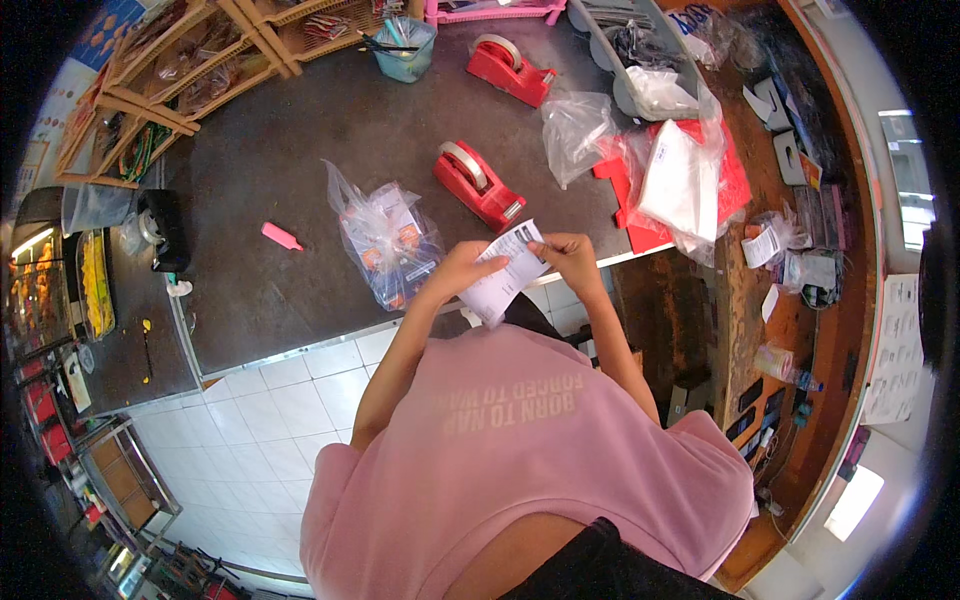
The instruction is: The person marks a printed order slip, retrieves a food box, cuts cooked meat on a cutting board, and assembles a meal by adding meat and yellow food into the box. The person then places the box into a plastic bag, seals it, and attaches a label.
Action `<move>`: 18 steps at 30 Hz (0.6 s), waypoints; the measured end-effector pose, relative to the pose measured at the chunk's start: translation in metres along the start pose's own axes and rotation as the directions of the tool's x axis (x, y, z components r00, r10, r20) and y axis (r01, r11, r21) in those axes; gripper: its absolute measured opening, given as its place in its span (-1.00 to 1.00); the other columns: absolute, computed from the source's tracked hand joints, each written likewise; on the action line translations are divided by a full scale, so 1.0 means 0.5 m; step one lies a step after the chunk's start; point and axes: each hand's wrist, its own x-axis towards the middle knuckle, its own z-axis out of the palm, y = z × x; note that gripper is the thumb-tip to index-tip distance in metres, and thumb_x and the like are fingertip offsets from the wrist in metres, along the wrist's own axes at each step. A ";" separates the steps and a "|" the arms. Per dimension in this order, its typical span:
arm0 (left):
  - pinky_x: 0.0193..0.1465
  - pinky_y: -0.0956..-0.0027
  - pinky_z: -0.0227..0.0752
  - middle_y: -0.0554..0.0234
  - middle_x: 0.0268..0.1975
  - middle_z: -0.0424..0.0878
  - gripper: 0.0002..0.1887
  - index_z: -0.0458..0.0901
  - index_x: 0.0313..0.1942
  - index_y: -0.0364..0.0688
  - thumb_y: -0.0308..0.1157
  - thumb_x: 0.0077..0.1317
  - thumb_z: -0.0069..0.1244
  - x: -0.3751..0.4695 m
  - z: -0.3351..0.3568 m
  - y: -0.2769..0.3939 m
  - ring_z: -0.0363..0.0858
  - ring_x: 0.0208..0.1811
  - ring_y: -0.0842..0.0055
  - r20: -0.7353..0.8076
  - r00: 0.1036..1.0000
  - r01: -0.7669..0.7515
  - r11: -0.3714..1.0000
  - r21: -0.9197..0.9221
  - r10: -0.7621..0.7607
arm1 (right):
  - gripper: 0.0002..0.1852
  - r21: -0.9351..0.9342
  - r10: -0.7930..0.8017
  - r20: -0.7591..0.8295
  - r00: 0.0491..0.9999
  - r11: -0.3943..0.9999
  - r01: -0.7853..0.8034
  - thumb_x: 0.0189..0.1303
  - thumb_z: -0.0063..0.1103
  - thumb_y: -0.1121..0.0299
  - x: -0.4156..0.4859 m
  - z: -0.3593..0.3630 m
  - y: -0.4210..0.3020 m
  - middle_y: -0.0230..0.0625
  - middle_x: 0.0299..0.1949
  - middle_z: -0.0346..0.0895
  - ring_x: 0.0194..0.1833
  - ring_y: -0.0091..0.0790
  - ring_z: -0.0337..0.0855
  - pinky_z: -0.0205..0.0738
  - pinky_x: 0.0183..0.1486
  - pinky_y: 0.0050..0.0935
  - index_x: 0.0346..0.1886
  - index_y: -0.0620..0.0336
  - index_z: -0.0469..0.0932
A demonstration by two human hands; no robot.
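Observation:
A printed paper slip [501,281] is held up in front of my chest, near the counter's front edge. My left hand [466,270] grips its left side with the thumb lying across the print. At the upper right corner, my right hand [568,259] pinches the slip between thumb and fingers. Just left of my hands, a clear plastic bag [390,244] holds printed boxes and is gathered at its top. A red tape dispenser [478,186] sits on the counter just beyond the slip. A pink highlighter [282,235] lies further left.
A second red tape dispenser [511,69] and a pen basket [406,51] stand at the back of the dark counter [300,150]. White plastic bags [679,180] lie over red ones at right. A grey bin [645,60] holds more bags. Brown racks [187,67] line the far left.

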 end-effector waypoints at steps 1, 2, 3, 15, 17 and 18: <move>-0.29 0.54 0.43 0.30 -0.34 0.65 -0.68 0.60 -0.17 -0.31 -0.21 0.24 0.04 0.002 0.000 -0.007 0.58 -0.37 0.67 0.010 1.000 0.013 1.000 0.013 -0.013 | -0.80 0.030 0.002 0.038 0.999 1.000 -0.003 0.14 0.19 0.40 0.001 0.000 0.014 -0.39 -0.44 0.61 -0.45 -0.65 0.52 0.43 -0.37 -0.58 -0.21 0.31 0.62; -0.29 0.54 0.43 0.30 -0.33 0.65 -0.68 0.60 -0.16 -0.31 -0.22 0.24 0.04 0.005 0.000 -0.013 0.58 -0.36 0.66 -0.013 1.000 0.024 1.000 -0.012 -0.024 | -0.79 0.073 -0.008 0.085 0.996 0.997 0.002 0.14 0.19 0.41 0.006 -0.002 0.025 -0.39 -0.43 0.61 -0.44 -0.65 0.52 0.44 -0.36 -0.58 -0.20 0.31 0.62; -0.29 0.54 0.44 0.29 -0.32 0.65 -0.68 0.60 -0.15 -0.31 -0.22 0.24 0.04 0.012 0.002 -0.018 0.58 -0.36 0.66 -0.031 0.999 0.044 0.999 -0.027 -0.045 | -0.79 0.127 -0.026 0.136 0.990 0.992 0.008 0.14 0.19 0.42 0.016 -0.007 0.035 -0.39 -0.42 0.61 -0.43 -0.64 0.52 0.45 -0.34 -0.58 -0.19 0.31 0.62; -0.33 0.54 0.46 0.29 -0.35 0.67 -0.68 0.61 -0.18 -0.31 -0.21 0.22 0.06 0.123 0.046 -0.052 0.61 -0.41 0.65 -0.138 0.988 0.061 0.997 -0.047 -0.067 | -0.51 -0.378 -0.127 0.245 0.961 0.900 0.216 0.14 0.09 -0.02 0.289 0.029 0.043 -0.13 -0.56 0.57 -0.44 -0.31 0.59 0.43 -0.37 -0.33 -0.47 0.33 0.60; -0.35 0.53 0.46 0.28 -0.38 0.67 -0.68 0.62 -0.21 -0.31 -0.21 0.21 0.06 0.123 0.049 -0.060 0.61 -0.44 0.64 -0.167 0.982 0.059 0.988 -0.141 -0.083 | -0.49 -0.358 -0.147 0.311 0.939 0.897 0.260 0.13 0.09 -0.03 0.269 0.031 0.010 -0.14 -0.62 0.54 -0.47 -0.29 0.57 0.41 -0.38 -0.33 -0.55 0.33 0.60; -0.36 0.53 0.46 0.28 -0.38 0.67 -0.68 0.62 -0.21 -0.31 -0.21 0.21 0.06 0.124 0.050 -0.064 0.61 -0.44 0.64 -0.199 0.977 0.050 0.991 -0.122 -0.074 | -0.49 -0.353 -0.177 0.346 0.921 0.885 0.303 0.13 0.09 -0.03 0.246 0.020 -0.011 -0.13 -0.65 0.53 -0.49 -0.28 0.56 0.40 -0.38 -0.33 -0.58 0.32 0.59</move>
